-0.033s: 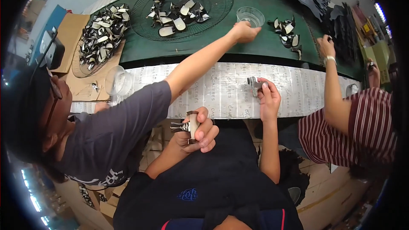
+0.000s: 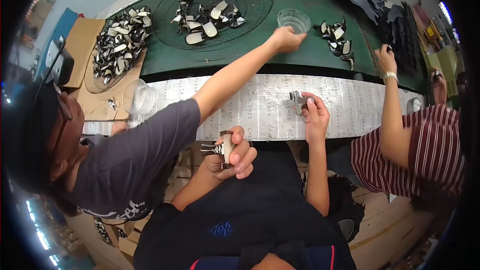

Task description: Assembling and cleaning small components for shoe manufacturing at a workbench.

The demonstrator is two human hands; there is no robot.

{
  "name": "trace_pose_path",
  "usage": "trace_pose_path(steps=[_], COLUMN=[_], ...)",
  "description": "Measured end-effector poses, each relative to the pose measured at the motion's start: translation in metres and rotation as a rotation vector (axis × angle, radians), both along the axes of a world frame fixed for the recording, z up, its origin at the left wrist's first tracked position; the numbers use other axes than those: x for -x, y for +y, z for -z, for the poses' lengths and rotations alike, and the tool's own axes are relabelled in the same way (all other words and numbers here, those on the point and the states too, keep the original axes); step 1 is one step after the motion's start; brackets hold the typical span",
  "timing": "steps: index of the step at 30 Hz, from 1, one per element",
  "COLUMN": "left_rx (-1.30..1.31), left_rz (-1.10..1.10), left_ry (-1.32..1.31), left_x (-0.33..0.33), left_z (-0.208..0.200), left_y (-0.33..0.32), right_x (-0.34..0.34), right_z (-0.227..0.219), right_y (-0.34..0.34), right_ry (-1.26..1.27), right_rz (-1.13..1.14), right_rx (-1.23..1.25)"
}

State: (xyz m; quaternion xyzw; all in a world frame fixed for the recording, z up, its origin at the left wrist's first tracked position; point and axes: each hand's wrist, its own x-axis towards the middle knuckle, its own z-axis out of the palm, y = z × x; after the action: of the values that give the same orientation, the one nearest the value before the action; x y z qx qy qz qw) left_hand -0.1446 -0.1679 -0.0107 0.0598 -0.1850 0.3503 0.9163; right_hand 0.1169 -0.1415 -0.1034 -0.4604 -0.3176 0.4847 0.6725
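In front of my chest, my left hand (image 2: 241, 157) is closed around a small curved piece with a cream face (image 2: 228, 149) and brown ends. Thin black-and-white edges stick out from its left side; the exact kind of part is unclear. My right hand (image 2: 317, 115) is raised over the near edge of the table. Between its thumb and fingers it pinches a small grey curved piece (image 2: 299, 103), which stands out to the left of the fingertips. The two hands are apart.
From the left, a co-worker's arm (image 2: 220, 82) reaches across to a clear plastic cup (image 2: 294, 19). Similar black-and-cream pieces fill a wire basket (image 2: 122, 45) and lie on a round wire rack (image 2: 165, 30). Another co-worker's hand (image 2: 386, 60) is at right, near dark sheets (image 2: 402, 35).
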Motion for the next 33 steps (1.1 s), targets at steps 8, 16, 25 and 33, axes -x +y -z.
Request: trace_pose_path(steps=[8,16,25,33], left_rx=[-0.684,-1.030,-0.975,-0.419], left_rz=[0.206,0.228,-0.908,-1.541], left_ry=[1.159,1.135,0.961,1.646], left_x=[-0.024,-0.056,-0.096,-0.076], left_z=[0.014,-0.030,-0.102,-0.079], left_y=[0.022,0.047,0.121,0.202], right_x=[-0.007,-0.013,-0.016,-0.018], right_z=[0.002,-0.003,-0.003,0.001], right_y=[0.000,0.002,-0.002,-0.003], right_ry=[0.162,0.395,0.446,0.498], right_rz=[0.036,0.107,0.141,0.118], right_rx=[-0.014,-0.046,-0.101,-0.133])
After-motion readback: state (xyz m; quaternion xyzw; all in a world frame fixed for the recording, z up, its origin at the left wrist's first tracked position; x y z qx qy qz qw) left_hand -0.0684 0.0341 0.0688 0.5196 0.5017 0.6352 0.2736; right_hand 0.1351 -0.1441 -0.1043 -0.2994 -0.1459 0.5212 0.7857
